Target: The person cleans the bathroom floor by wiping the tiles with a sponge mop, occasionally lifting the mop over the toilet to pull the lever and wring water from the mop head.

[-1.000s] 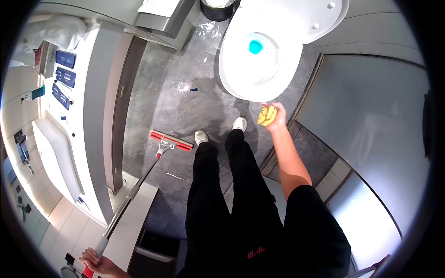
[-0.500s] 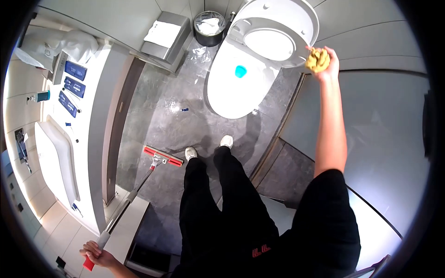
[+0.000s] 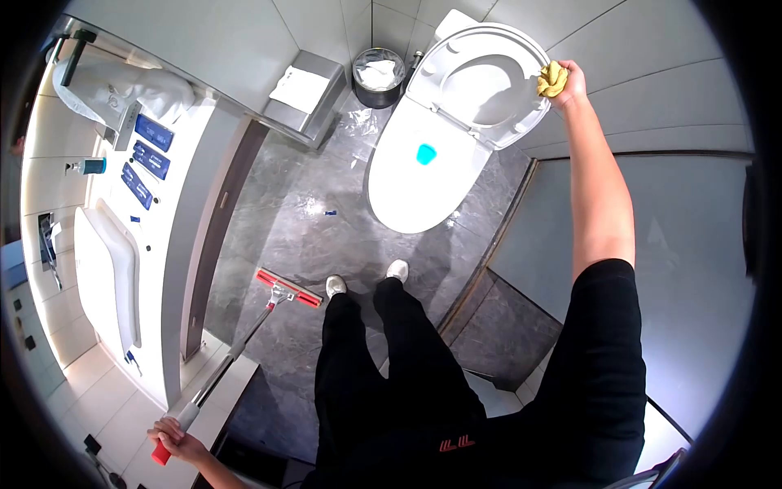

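My left hand (image 3: 175, 440) is wrapped round the grip of a long-handled mop (image 3: 218, 373) at the lower left. The red mop head (image 3: 289, 288) rests on the grey floor beside my left shoe. At the upper right, my right hand (image 3: 573, 84) holds a crumpled yellow cloth (image 3: 552, 79) at the right edge of the raised toilet seat (image 3: 533, 122). Whether the cloth touches the seat, I cannot tell. The toilet bowl (image 3: 399, 191) below is white, with a bright blue patch (image 3: 426, 154) inside.
A black bin (image 3: 378, 96) with a bag stands left of the toilet, near a grey box with white paper (image 3: 300, 90). Blue packets (image 3: 153, 132) and a basin (image 3: 106, 277) are along the left counter. A small blue scrap (image 3: 330, 213) lies on the floor. Glass panels (image 3: 652, 236) stand right.
My right hand has moved with the cloth from the front of the bowl to the seat's right edge. The seat and lid have come fully into view. My left hand still holds the mop.
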`<control>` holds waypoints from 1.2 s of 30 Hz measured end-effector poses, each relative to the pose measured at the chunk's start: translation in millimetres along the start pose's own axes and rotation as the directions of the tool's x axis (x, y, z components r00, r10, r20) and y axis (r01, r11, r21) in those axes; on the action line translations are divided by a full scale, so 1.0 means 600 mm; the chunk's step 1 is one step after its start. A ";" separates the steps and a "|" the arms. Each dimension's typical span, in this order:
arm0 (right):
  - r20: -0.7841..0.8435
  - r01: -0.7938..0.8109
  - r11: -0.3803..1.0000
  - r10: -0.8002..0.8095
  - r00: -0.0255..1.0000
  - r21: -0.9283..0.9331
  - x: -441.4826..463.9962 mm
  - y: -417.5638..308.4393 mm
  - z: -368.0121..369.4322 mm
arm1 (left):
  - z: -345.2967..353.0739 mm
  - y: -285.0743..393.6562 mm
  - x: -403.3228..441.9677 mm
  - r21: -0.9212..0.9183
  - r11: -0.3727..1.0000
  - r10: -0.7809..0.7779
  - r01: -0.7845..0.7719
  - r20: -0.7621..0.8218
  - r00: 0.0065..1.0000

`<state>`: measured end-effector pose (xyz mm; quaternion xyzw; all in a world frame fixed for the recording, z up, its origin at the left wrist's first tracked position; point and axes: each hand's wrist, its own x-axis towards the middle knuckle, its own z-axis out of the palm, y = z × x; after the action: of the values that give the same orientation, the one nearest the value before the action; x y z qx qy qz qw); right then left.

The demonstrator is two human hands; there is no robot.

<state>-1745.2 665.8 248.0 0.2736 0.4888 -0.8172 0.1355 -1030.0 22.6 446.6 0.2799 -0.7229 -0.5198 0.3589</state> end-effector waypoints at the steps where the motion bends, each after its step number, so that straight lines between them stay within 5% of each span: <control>1: 0.001 0.001 1.000 -0.001 1.000 -0.031 0.007 -0.004 -0.001 | 0.001 0.000 -0.003 -0.001 1.000 -0.005 0.005 -0.002 1.000; 7: -0.023 -0.043 0.988 0.040 0.999 -0.152 0.012 0.000 -0.003 | 0.013 0.007 -0.010 0.022 1.000 0.004 -0.004 -0.018 1.000; 9: 0.024 0.056 0.933 -0.051 0.998 -0.356 -0.017 0.035 -0.020 | 0.012 0.006 -0.009 0.021 1.000 0.006 -0.006 -0.004 1.000; 11: 0.054 0.367 0.680 -0.435 0.899 -0.635 -0.083 0.116 -0.043 | 0.014 0.005 -0.007 0.022 1.000 0.010 -0.010 -0.002 1.000; 12: 0.132 0.301 0.545 -0.327 0.936 -0.782 -0.126 0.159 -0.082 | 0.019 0.007 -0.006 0.027 1.000 0.014 -0.014 -0.004 1.000; 13: 0.266 0.397 0.452 -0.328 0.907 -0.799 -0.208 0.219 -0.104 | 0.026 0.006 -0.003 0.029 0.999 0.022 -0.021 -0.005 1.000; 14: 0.543 0.626 0.192 -0.349 0.764 -0.756 -0.262 0.284 -0.168 | 0.037 0.007 -0.001 0.032 0.998 0.049 -0.049 0.003 0.999; 16: 0.121 0.116 0.081 0.069 0.990 -0.990 -0.447 0.418 -0.288 | 0.055 0.002 0.003 0.016 0.996 0.089 -0.089 0.014 0.996; 17: 0.096 0.099 -0.004 0.193 0.976 -0.995 -0.527 0.523 -0.424 | 0.058 -0.003 0.006 0.008 0.996 0.093 -0.094 0.029 0.995; 18: -0.135 -0.057 -0.275 0.274 0.952 -0.960 -0.649 0.575 -0.465 | 0.062 -0.005 0.009 0.018 0.995 0.098 -0.099 0.040 0.994; 19: -0.098 0.445 -0.550 0.699 0.708 -0.706 -0.769 0.647 -0.572 | 0.072 -0.006 0.011 0.031 0.994 0.103 -0.104 0.047 0.994; 20: -0.169 -0.038 -0.200 0.691 0.703 -0.979 -0.931 0.714 -0.672 | 0.087 -0.001 0.013 -0.001 0.995 0.096 -0.096 0.064 0.993; 21: -0.238 -0.510 0.230 0.679 0.694 -0.829 -1.088 0.772 -0.758 | 0.092 0.002 0.018 -0.036 0.995 0.096 -0.093 0.113 0.989; 23: -0.474 -0.686 -0.014 0.735 0.486 -0.727 -1.237 0.785 -0.723 | 0.083 0.002 0.035 -0.022 0.998 0.057 -0.055 0.130 0.990; 27: -0.538 -0.828 -0.004 0.762 0.360 -0.560 -1.353 0.847 -0.627 | 0.058 -0.005 0.075 -0.064 0.998 0.021 -0.014 0.111 0.994; 36: -0.405 -0.766 0.321 0.700 0.588 -0.557 -1.372 0.999 -0.421 | 0.042 -0.023 0.125 -0.126 0.991 -0.019 0.045 0.198 0.980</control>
<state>-702.9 557.3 196.6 0.4292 0.5801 -0.4098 0.5579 -1093.9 -25.9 445.1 0.2151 -0.7148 -0.5965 0.2949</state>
